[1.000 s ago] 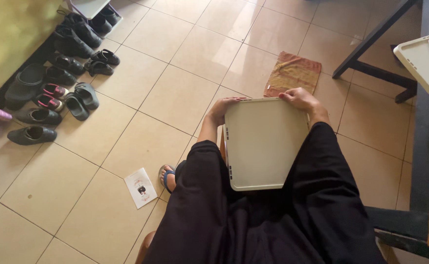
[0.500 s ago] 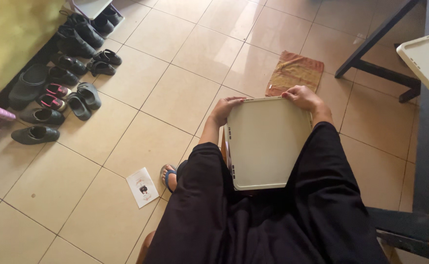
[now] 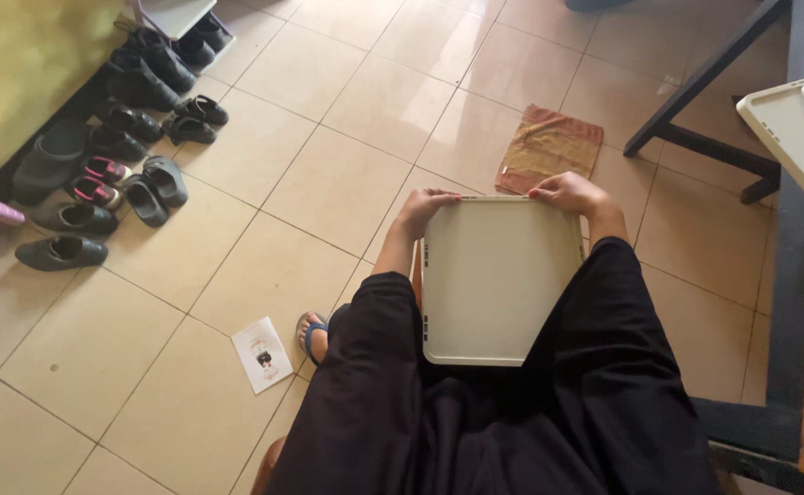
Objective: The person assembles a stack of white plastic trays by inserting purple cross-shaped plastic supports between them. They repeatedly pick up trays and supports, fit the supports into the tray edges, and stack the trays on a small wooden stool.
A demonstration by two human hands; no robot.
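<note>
A cream plastic tray-like panel (image 3: 498, 284) lies flat on my lap, between my knees in black cloth. My left hand (image 3: 426, 206) grips its far left corner, fingers curled over the rim. My right hand (image 3: 568, 194) grips the far right corner the same way. The panel has small slots along its left rim. My foot in a blue sandal (image 3: 311, 333) rests on the tiled floor below left.
Several dark shoes and sandals (image 3: 113, 147) line the yellow wall at the left. An orange-brown cloth (image 3: 548, 147) lies on the tiles beyond the panel. A small printed card (image 3: 262, 354) lies by my foot. More cream panels (image 3: 791, 137) rest on a bench at the right, near a dark table leg (image 3: 695, 87).
The panel has turned slightly, squaring up on my lap and sliding a little nearer. Both hands stay on its far corners.
</note>
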